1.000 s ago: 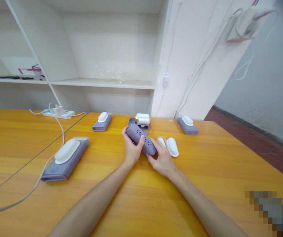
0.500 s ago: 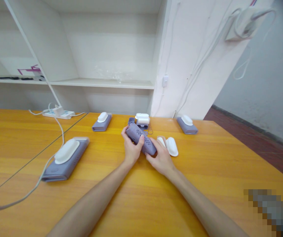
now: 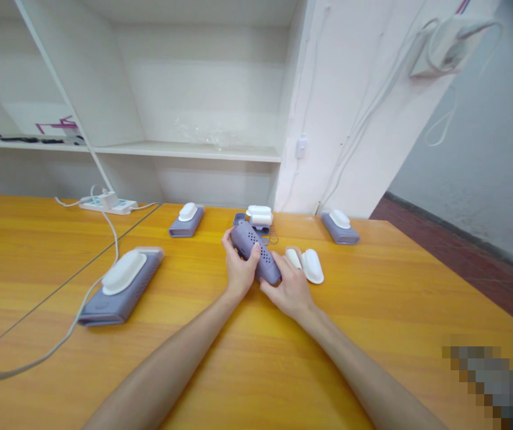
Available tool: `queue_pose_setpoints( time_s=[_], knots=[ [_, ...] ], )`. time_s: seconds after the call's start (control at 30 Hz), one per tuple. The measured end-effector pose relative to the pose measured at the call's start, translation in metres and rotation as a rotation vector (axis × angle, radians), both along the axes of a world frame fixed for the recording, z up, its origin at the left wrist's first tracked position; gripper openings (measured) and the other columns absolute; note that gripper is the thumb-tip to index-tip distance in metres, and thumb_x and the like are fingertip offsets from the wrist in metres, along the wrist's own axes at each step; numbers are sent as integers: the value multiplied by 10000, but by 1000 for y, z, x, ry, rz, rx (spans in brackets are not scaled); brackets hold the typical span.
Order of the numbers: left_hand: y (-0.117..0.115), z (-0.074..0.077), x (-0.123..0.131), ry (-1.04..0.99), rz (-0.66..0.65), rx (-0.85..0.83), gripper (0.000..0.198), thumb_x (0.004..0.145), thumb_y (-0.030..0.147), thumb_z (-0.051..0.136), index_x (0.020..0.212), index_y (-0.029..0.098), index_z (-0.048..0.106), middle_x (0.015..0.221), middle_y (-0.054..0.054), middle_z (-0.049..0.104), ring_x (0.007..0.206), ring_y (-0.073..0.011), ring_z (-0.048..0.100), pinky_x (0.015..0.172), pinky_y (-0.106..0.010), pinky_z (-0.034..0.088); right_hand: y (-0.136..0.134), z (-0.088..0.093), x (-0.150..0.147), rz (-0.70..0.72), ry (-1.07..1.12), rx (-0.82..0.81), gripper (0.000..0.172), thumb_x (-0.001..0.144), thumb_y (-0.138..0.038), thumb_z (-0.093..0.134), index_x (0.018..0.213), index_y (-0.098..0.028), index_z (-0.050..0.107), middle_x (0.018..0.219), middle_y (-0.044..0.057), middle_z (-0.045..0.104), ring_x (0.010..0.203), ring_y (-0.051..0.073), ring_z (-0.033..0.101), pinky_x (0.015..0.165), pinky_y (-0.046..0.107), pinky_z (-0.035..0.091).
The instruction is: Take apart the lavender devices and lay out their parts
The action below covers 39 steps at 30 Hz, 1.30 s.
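Both hands hold a purple-grey plastic casing with rows of small round holes, tilted down to the right over the wooden table. My left hand is wrapped around its upper left part, the thumb lying across the holed face. My right hand grips the lower right end between thumb and fingers. Just right of that hand lie a white oval cover and a smaller white piece. Behind the casing are stacked white pieces, a small purple-grey part and a thin wire loop.
Purple-grey units with white oval tops stand at the near left, back left and back right. A power strip sits at the back left, its white cable running forward. A white shelf rises behind the table.
The casing has turned slightly steeper in my hands. My right hand has shifted a little left and down with its lower end. Both hands keep their hold.
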<state>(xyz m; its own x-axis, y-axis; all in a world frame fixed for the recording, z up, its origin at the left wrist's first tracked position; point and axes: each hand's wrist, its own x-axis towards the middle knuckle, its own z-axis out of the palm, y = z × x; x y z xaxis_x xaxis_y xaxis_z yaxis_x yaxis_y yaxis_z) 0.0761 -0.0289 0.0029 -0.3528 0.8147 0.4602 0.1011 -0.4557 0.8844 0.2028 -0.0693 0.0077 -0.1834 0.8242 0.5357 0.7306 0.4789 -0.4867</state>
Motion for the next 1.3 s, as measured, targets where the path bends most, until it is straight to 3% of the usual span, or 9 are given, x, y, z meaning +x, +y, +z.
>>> queue_pose_setpoints(
  time_s=[0.23, 0.53, 0.8, 1.0, 1.13, 1.3],
  knots=[
    [1, 0, -2, 5, 27, -13, 602, 792, 429, 582, 1275, 239, 277, 1187, -88, 476, 1004, -185, 541, 901, -341, 424, -3, 2, -4, -24, 7, -24, 558, 711, -263, 595, 1252, -248, 457, 1076, 63, 592, 952, 255, 576, 851, 399, 468],
    [4, -2, -1, -90, 32, -14, 588, 802, 469, 552, 1260, 227, 274, 1168, -94, 491, 1039, -192, 534, 910, -348, 426, -1, 4, 7, 79, -24, 13, 598, 771, -293, 555, 1337, -243, 369, 1145, 82, 547, 998, 251, 542, 839, 402, 481],
    [1, 0, 2, -71, -9, -37, 577, 805, 461, 553, 1265, 236, 288, 1133, -93, 525, 979, -189, 568, 889, -360, 442, -6, 4, 1, 26, -57, 32, 554, 767, -349, 558, 1284, -200, 426, 1046, 98, 606, 932, 263, 584, 834, 394, 480],
    [4, 2, -3, -41, 70, -5, 617, 777, 453, 598, 1248, 234, 265, 1176, -94, 488, 1033, -191, 541, 918, -346, 424, -8, -3, 2, -5, -12, 15, 579, 783, -302, 531, 1334, -224, 373, 1132, 84, 587, 986, 252, 580, 848, 389, 483],
    [11, -1, -6, -154, 94, -28, 566, 809, 490, 542, 1233, 240, 265, 1197, -96, 487, 1049, -183, 541, 923, -329, 427, -9, -4, 6, 63, -7, 73, 618, 791, -294, 539, 1364, -213, 323, 1171, 87, 565, 1019, 243, 565, 869, 378, 476],
    [26, -5, -18, -390, 230, -82, 554, 824, 543, 485, 1235, 235, 277, 1270, -111, 453, 1132, -192, 505, 975, -330, 394, -10, -8, 14, 50, 135, 219, 538, 758, -293, 571, 1266, -196, 421, 1106, 88, 585, 952, 243, 583, 822, 373, 487]
  ],
)
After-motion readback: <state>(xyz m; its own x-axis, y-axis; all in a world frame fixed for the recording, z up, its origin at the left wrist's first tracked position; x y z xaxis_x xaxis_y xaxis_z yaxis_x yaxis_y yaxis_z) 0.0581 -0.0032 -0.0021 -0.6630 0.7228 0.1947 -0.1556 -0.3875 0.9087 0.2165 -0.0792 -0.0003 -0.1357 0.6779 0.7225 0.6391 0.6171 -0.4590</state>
